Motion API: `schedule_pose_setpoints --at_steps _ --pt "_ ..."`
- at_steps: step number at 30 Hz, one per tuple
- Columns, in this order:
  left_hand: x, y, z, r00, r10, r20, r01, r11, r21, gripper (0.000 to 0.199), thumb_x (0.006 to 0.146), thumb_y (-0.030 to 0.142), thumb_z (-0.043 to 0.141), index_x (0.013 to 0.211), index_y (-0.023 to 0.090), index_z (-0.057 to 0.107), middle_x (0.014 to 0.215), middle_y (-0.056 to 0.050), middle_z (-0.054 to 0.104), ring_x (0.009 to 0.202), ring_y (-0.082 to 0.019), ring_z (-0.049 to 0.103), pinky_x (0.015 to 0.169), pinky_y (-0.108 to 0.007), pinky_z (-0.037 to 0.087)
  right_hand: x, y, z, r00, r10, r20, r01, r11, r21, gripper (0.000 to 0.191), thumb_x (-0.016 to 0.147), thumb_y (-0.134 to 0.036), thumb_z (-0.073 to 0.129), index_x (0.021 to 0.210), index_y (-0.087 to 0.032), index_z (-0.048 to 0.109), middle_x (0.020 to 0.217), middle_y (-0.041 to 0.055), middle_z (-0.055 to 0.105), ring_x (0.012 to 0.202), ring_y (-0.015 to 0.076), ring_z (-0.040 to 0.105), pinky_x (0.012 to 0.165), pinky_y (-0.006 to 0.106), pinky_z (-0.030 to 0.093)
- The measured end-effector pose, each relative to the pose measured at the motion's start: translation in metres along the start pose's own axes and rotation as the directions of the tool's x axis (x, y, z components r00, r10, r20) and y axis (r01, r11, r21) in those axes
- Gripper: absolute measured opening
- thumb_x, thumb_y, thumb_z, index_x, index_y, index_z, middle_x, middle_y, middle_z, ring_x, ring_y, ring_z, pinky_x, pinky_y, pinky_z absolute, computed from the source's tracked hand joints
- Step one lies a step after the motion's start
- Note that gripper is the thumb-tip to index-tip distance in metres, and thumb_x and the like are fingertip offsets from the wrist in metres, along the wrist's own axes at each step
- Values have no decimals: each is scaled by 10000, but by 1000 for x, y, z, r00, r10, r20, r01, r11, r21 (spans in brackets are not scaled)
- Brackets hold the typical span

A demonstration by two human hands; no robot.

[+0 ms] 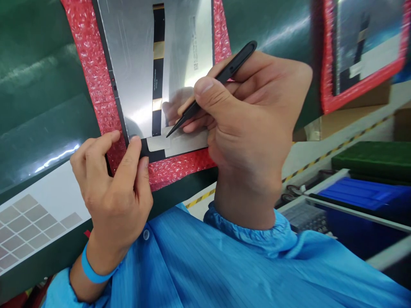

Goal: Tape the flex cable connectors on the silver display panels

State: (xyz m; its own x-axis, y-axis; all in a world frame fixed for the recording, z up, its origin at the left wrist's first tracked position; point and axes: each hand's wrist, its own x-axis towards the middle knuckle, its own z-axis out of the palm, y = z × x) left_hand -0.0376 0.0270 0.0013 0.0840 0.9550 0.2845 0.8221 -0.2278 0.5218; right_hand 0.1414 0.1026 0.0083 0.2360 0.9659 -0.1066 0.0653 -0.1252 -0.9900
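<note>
Grip, right hand point(253, 124): closed in a pen-style hold on black tweezers point(213, 87), thumb on top, forefinger and middle finger beneath. The tweezers slope down to the left, and their tip rests on a small grey adhesive strip point(180, 141) at the near edge of the panel. The pen hold appears chosen for fine control of the tip; the heel of the hand sits close over the panel edge, which would steady it.

Grip, left hand point(112, 188): closed as a pinch on the panel's near-left corner, thumb pad pressing on the dark corner border, forefinger curled over the red bubble wrap point(96, 77) just beside it. This hold seems meant to stop the panel sliding while the tip works. A blue wrist strap point(91, 269) circles this wrist.

The work piece is a silver display panel point(131, 64), back face up, lying on the red bubble wrap, presumably as padding for the face underneath. A black ribbon cable point(158, 68) runs down its middle to the strip.

Surroundings: the bubble wrap lies on a green worktop point(38, 85). A white sheet carrying rows of grey patches point(25, 226) lies near left. A 2nd panel point(362, 47), also on red wrap, sits well apart at upper right. Blue trays point(362, 194) stand lower right. Blue sleeves point(224, 265) cover both arms.
</note>
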Motion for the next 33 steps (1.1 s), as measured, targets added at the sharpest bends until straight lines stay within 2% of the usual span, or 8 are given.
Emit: schedule_pose_setpoints --at_steps 4,7,16,19,23,27,30,33 --pt "0 0 -1 1000 13 0 -13 1000 -3 294 1001 167 710 1287 167 780 1371 -222 686 1323 -391 614 1083 -623 538 0 -1 0 1000 6 1 -6 999 -35 187 936 -338 849 794 -308 732 796 4 808 607 254 713 500 425 585" --pt "0 0 -1 999 35 -7 -35 999 -10 272 992 144 715 1250 184 794 1362 -217 689 1322 -393 622 1088 -636 529 0 0 0 1000 1 21 0 999 -33 181 924 -348 860 805 -313 729 774 13 796 590 266 701 504 447 581" --pt "0 4 1 998 67 3 -67 998 4 329 980 125 700 1269 247 800 1390 -184 666 1339 -394 602 1099 -635 509 -1 2 2 1000 1 -16 -1 1000 -4 178 988 -236 774 835 -228 683 736 -30 772 562 137 709 498 244 565" --pt "0 6 2 997 66 33 -67 997 40 352 966 167 738 1303 247 800 1425 -196 645 1356 -419 567 1114 -655 479 -1 2 3 1000 4 -21 -4 1000 6 184 983 -220 773 822 -229 685 736 -27 775 580 135 722 500 229 567" --pt "-2 7 4 999 27 19 -28 995 94 359 961 187 759 1300 297 800 1447 -162 633 1372 -417 548 1119 -655 447 -2 4 5 1000 -8 -23 8 1000 -19 199 992 -199 764 818 -252 683 744 -26 773 592 147 725 499 245 579" --pt "-5 8 5 1000 13 14 -15 989 146 331 986 197 729 1294 290 808 1458 -190 620 1382 -439 535 1098 -653 418 -4 8 10 992 -39 -121 33 998 -50 194 992 -165 739 831 -254 678 739 -39 749 630 142 747 499 216 571" --pt "-8 13 2 1000 13 6 -13 977 214 303 1013 234 698 1296 261 805 1461 -217 614 1389 -448 519 1088 -643 405 -6 9 13 984 -20 -177 25 999 30 167 975 -195 750 828 -237 680 729 -27 757 593 132 737 493 194 580" --pt "-10 19 3 996 13 89 -39 954 297 356 1020 313 707 1367 258 761 1503 -204 611 1407 -423 511 1086 -599 427 -5 10 14 981 47 -187 -24 992 124 160 923 -222 792 795 -219 697 708 -5 766 547 138 725 465 192 582"
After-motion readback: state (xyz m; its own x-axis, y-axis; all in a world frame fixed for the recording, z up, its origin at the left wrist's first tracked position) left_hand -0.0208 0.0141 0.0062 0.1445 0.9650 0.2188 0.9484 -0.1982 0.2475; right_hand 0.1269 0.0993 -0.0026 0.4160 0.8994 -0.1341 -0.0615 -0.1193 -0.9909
